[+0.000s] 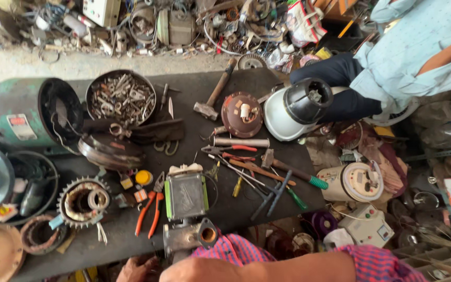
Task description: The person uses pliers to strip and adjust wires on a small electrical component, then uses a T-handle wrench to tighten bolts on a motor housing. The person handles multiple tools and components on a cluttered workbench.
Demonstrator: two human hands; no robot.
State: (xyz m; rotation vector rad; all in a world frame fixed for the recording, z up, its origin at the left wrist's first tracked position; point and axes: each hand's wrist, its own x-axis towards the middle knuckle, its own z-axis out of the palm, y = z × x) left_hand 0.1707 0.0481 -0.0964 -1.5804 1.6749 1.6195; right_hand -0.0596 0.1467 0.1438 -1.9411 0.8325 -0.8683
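A bare forearm with a pink-and-blue checked sleeve [377, 263] lies along the bottom edge, coming in from the right. It ends in my right hand [139, 270] at the front edge of the dark workbench [236, 209]. The fingers are mostly cut off by the frame, so their grip is unclear. The hand sits just below and left of a grey metal pump body with a green frame [186, 196] and its flange with a brass-coloured hole [207, 235]. Orange-handled pliers [150, 209] lie just above the hand. My left hand is out of view.
The bench also holds a hammer [215, 94], a bowl of bolts [121, 99], a green motor casing [24, 112], a toothed stator ring [84, 201], screwdrivers and a T-wrench [272, 196]. Another person in a light blue shirt [413, 47] crouches at the top right beside a white-and-black housing [296, 107].
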